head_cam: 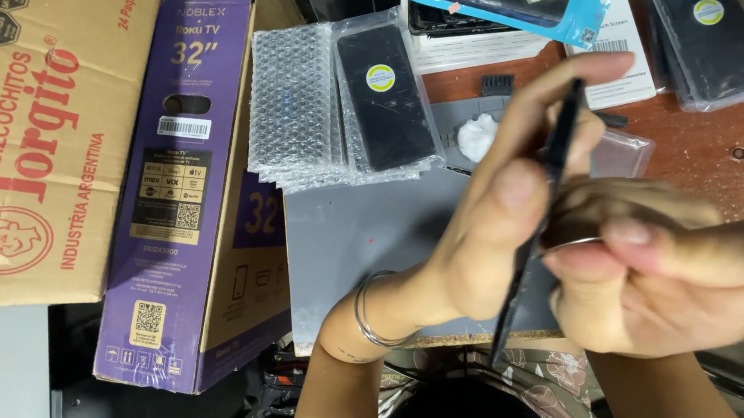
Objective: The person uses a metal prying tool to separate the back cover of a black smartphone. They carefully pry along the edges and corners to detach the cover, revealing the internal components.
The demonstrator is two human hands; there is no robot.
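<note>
From the head camera I am seeing my left hand [494, 227] and right hand [660, 277] pressed together over the grey rubber work mat [348, 236], both closing on a thin black flat phone-sized panel [550, 164] held edge-on, blurred. Thin silver bangles [370, 312] are circling my left wrist. Beyond the hands a black phone screen in clear bubble wrap [382, 96] is lying beside a stack of empty bubble-wrap sleeves [290, 102], with a white cotton wad [478, 135] near them. A purple television carton [190, 186] is leaning against a brown cardboard box [41, 143].
</note>
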